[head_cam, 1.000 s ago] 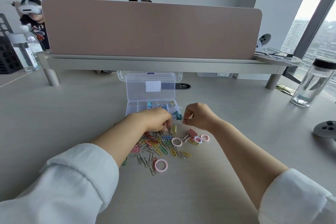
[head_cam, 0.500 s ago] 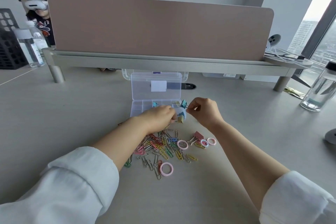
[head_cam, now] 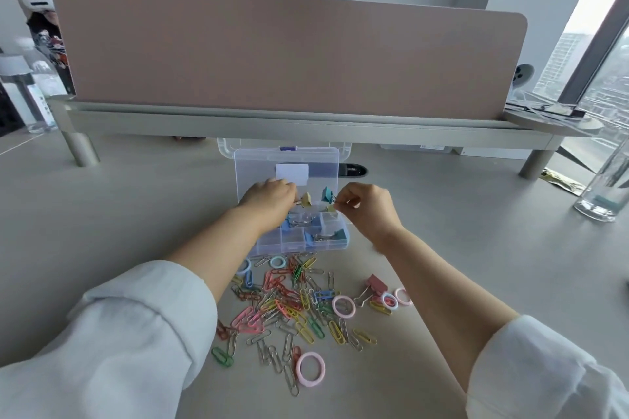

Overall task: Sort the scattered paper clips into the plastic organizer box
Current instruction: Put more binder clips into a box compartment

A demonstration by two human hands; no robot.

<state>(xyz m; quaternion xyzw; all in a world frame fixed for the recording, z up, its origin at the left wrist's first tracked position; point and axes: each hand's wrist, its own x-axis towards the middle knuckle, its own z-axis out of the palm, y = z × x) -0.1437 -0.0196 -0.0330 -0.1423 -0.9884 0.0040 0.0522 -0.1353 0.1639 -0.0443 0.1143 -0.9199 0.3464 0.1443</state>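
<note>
Few clips are in the organizer box (head_cam: 272, 245) yet, the left hand (head_cam: 269, 199) pinching a yellow binder clip (head_cam: 306, 198) and the right hand (head_cam: 366, 206) a teal binder clip (head_cam: 327, 193) above it, while the paper clip pile (head_cam: 289, 303) covers the surface (head_cam: 136, 214) nearby.

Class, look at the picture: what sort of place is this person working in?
Probably a shared office: a desk with a pink divider screen, someone seated beyond it, and a high-rise window overlooking city buildings.
</note>
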